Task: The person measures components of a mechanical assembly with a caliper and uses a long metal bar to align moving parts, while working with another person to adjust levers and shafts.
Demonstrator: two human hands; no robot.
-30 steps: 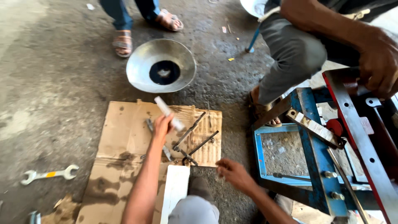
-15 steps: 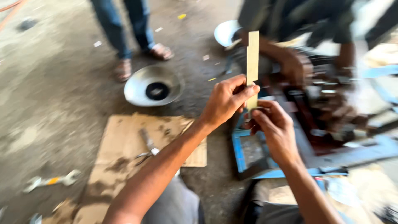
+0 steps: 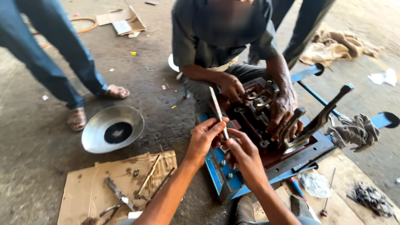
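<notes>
Concrete floor (image 3: 33,166) fills the left of the frame, grey and stained. Right of centre sits the blue-framed machine (image 3: 266,166), its open reddish top packed with metal parts. A seated co-worker (image 3: 225,54) at upper centre leans over it, both of that person's hands down among the parts. Another person in jeans and sandals (image 3: 50,62) stands at upper left. At lower left lies a stained cardboard sheet (image 3: 83,187), with pliers (image 3: 116,202) and thin metal rods (image 3: 154,179) on it. Just above the cardboard rests a shallow metal bowl (image 3: 112,129) with a dark patch in its middle. A grey rag (image 3: 354,129) is draped on the machine's right side; a tan cloth (image 3: 341,43) lies crumpled at upper right.

Now the wearer's own arms, coming up from the bottom edge. The left hand (image 3: 204,139) is closed around the lower part of a flat metal strip (image 3: 218,110), thumb and fingers pinching it. The right hand (image 3: 243,154) sits just beside and below, its fingertips (image 3: 229,141) pinched on the strip's bottom end. The strip itself stands nearly upright, tilted a little to the left, at frame centre, held above the machine's near blue edge with its upper end in front of the co-worker's knee.
</notes>
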